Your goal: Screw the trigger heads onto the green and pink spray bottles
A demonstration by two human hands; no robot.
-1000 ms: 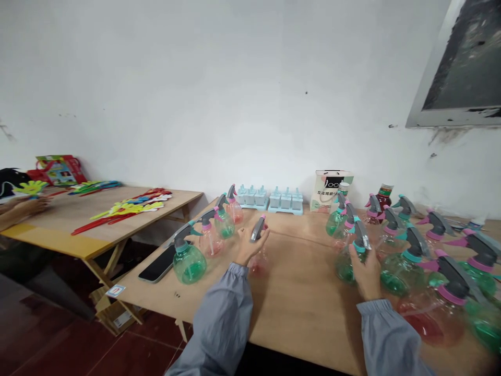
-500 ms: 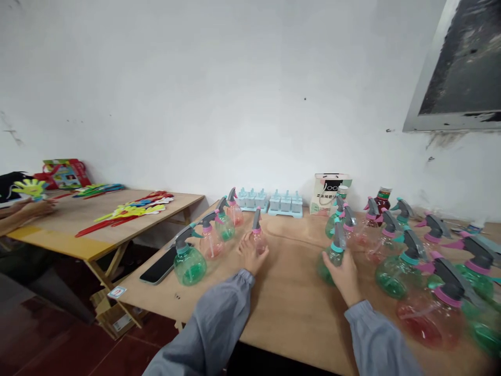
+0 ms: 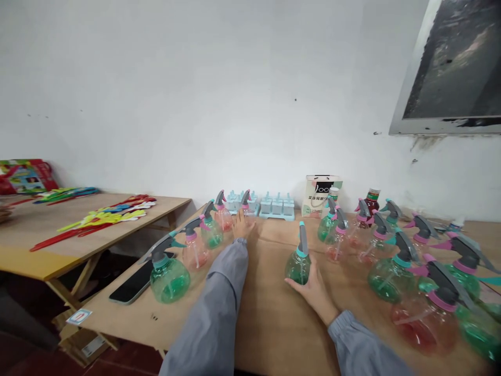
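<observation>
My left hand (image 3: 242, 228) is stretched far forward, its fingers about the lower body of a pink spray bottle (image 3: 246, 206) with a grey and pink trigger head; the hand covers part of the bottle. My right hand (image 3: 311, 290) grips a green spray bottle (image 3: 298, 265) from its right and near side, thumb across the front. That bottle is upright at mid-table, its nozzle turned away from me. On the left are a nearer green bottle (image 3: 170, 279), a pink bottle (image 3: 194, 251), another green bottle (image 3: 212, 233) and another pink one (image 3: 223, 216).
Several pink and green spray bottles (image 3: 391, 277) crowd the right side. Pale blue ice-pop molds (image 3: 277, 206) and a paper bag (image 3: 320, 196) stand by the wall. A phone (image 3: 133, 284) lies at left. Another table (image 3: 129, 230) holds colourful hand-shaped toys (image 3: 104, 215).
My left hand has carried the pink bottle away from me, toward the molds. My right hand has brought the green bottle leftward, away from the right group. The view has turned slightly right.
</observation>
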